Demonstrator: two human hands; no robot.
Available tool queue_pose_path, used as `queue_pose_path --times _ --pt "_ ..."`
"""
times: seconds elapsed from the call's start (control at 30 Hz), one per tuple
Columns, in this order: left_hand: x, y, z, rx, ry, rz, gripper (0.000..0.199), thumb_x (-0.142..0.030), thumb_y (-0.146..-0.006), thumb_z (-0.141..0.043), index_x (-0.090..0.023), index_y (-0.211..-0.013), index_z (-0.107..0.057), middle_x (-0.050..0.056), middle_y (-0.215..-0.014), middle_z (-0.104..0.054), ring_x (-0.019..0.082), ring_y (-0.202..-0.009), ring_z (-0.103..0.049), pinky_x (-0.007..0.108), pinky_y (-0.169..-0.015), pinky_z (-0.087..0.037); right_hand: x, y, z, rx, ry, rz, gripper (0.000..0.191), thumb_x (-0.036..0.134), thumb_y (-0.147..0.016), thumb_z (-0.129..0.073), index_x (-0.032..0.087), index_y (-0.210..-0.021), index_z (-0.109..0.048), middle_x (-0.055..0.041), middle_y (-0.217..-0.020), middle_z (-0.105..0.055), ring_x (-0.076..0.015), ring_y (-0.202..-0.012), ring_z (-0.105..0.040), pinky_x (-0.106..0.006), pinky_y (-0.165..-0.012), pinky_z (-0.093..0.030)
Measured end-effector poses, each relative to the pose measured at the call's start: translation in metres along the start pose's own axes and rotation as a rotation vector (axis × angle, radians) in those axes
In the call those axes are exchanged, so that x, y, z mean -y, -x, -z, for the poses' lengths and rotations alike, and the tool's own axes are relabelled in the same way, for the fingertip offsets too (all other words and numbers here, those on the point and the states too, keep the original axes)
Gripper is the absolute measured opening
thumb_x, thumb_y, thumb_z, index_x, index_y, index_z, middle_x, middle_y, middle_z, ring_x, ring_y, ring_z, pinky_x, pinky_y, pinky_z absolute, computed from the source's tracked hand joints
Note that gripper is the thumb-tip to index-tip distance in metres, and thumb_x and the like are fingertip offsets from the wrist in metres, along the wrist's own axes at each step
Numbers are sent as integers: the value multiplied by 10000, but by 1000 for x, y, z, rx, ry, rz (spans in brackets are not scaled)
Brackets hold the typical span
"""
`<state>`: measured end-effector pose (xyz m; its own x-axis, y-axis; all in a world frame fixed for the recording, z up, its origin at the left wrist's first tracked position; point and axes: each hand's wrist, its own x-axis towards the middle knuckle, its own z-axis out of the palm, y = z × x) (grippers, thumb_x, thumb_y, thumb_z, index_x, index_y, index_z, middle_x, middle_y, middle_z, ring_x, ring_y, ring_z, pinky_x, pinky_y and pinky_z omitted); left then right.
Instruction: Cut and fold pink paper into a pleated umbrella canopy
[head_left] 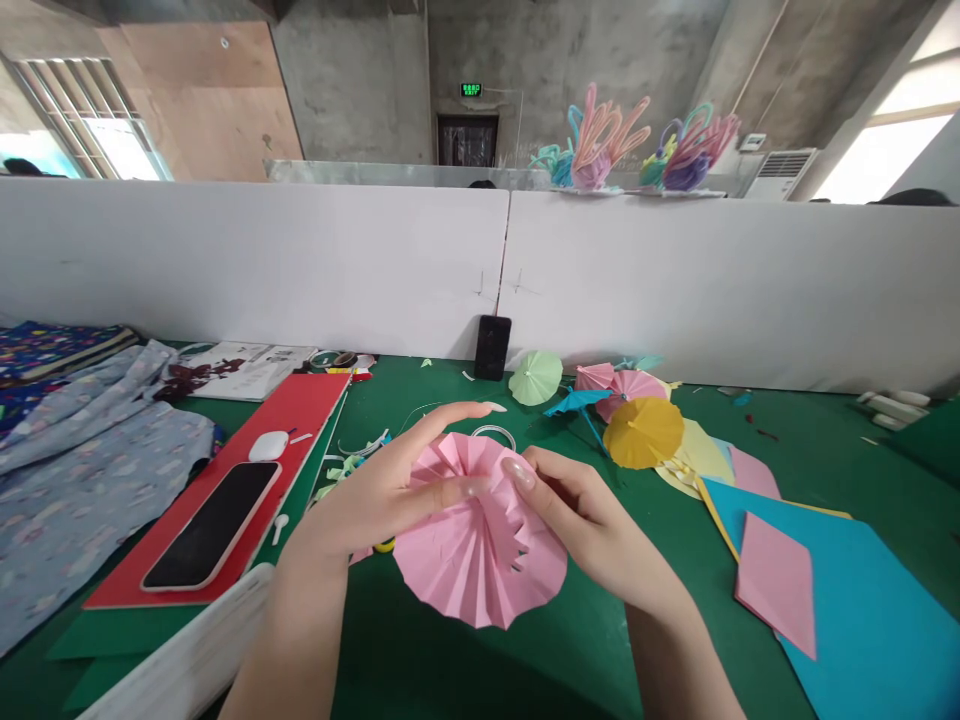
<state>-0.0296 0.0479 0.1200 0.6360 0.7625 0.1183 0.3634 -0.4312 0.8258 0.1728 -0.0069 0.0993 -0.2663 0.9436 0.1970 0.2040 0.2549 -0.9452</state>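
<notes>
Both hands at the middle of the green counter (465,660), meeting on a pink pleated paper disc (480,560). Left hand (375,490) under and behind the disc's upper left edge, thumb laid across the folds, index finger stretched out above the top rim, grip closed on the paper. Right hand (577,515) at the disc's upper right, thumb pressing into the centre of the pleats, other fingers curled behind, grip likewise pinching the disc. Disc held just above the counter, lower edge fanned toward the camera, small notches cut along the right side.

Behind the hands, a cluster of small paper umbrellas: a green one (535,376), a blue one (577,402), a pink one (630,386) and a yellow one (643,432). To the right, a large blue paper sheet (870,590) with a pink paper piece (776,580) lying on it. To the left, a phone (214,525) face up on a red sheet (300,400), an earbud case (268,445) just beyond it, and patterned cloth (82,470) at the far left. Another dark phone (493,347) propped upright against the white partition (300,260).
</notes>
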Motion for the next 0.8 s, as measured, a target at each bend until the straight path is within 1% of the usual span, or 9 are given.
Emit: queue_pose_path --times 0.1,0.2,0.27,0.33,0.37,0.43,0.53,0.63,0.8 --pt "-3 0 -1 -14 -20 -6 570 -411 -790 -679 -474 -1281 -396 -91 -1407 -425 201 -1310 -391 319 -1039 -399 1 -2 -5 -30 -112 -6 386 410 -964 -399 194 -650 -339 45 -658 -274 -111 -598 -230 -251 -535 -246" --pt "-4 1 -2 -41 -27 -62 590 -387 -775 -702 -479 -1273 -399 -97 -1389 -443 180 -1292 -415 292 -1044 -394 2 -2 -7 -37 -210 -16 391 419 -953 -425 190 -644 -360 49 -645 -263 -106 -586 -225 -250 -525 -234" --pt "-5 2 -2 -49 -23 -90 593 -368 -777 -705 -478 -1272 -399 -100 -1382 -447 168 -1283 -423 269 -1043 -391 3 -2 -7 -29 -260 -35 344 415 -942 -458 183 -689 -438 50 -642 -313 -96 -572 -266 -242 -518 -243" --pt "-5 3 -2 -50 -16 -91 590 -358 -782 -702 -472 -1276 -400 -95 -1379 -449 167 -1278 -428 259 -1030 -403 3 -1 -6 -17 -306 -50 278 398 -932 -492 175 -767 -513 40 -665 -405 -89 -580 -342 -229 -530 -282" --pt "-5 4 -2 -46 -12 -87 587 -356 -785 -699 -469 -1278 -402 -91 -1378 -450 170 -1276 -432 258 -1021 -412 3 -1 -5 -10 -328 -54 257 387 -929 -503 172 -791 -534 32 -679 -443 -88 -590 -377 -224 -541 -304" --pt "-6 4 -2 -43 -5 -80 584 -355 -786 -697 -464 -1280 -406 -83 -1375 -453 180 -1271 -439 262 -1004 -429 3 -1 -4 9 -373 -61 259 374 -930 -509 166 -781 -548 25 -677 -474 -84 -593 -411 -214 -545 -327" --pt "-7 5 -2 -45 -7 -71 584 -360 -780 -700 -446 -1284 -419 -64 -1375 -458 204 -1277 -432 290 -1001 -433 2 -1 -5 39 -457 -79 258 365 -928 -516 164 -771 -554 28 -659 -477 -73 -556 -408 -199 -513 -326" --pt "-10 6 -1 -42 -6 -38 572 -374 -777 -696 -410 -1285 -437 -34 -1372 -467 225 -1259 -447 327 -1001 -430 0 -2 -7 59 -538 -93 234 361 -919 -536 161 -801 -566 22 -689 -495 -68 -567 -419 -192 -530 -334" --pt "-13 7 0 -49 8 -10 537 -379 -769 -705 -413 -1251 -470 -41 -1337 -497 215 -1221 -476 329 -1004 -418 -2 -2 -8 57 -595 -114 237 375 -887 -581 160 -785 -580 37 -650 -425 -72 -556 -380 -196 -530 -321"
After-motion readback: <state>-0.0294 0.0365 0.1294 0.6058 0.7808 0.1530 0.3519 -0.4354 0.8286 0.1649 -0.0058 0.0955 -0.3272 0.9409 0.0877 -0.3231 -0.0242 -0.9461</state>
